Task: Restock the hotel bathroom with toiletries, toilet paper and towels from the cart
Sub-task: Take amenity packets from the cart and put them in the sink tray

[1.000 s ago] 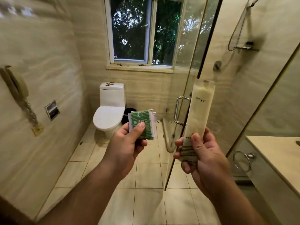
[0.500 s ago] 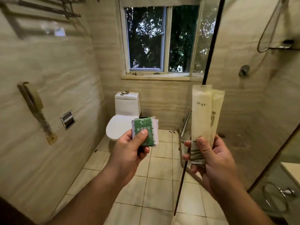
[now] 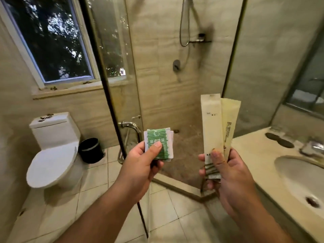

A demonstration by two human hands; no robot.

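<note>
Outside the shower (image 3: pixel 166 95), left grip (image 3: pixel 140 165) pinches green sachets (image 3: pixel 157 142), right grip (image 3: pixel 228 172) clamps long packets (image 3: pixel 213 123).

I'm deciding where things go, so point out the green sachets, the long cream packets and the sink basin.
green sachets (image 3: pixel 157 142): head view, striped green front.
long cream packets (image 3: pixel 211 127): head view, front packet's plain middle.
sink basin (image 3: pixel 298 176): head view, bare inner wall.
</note>
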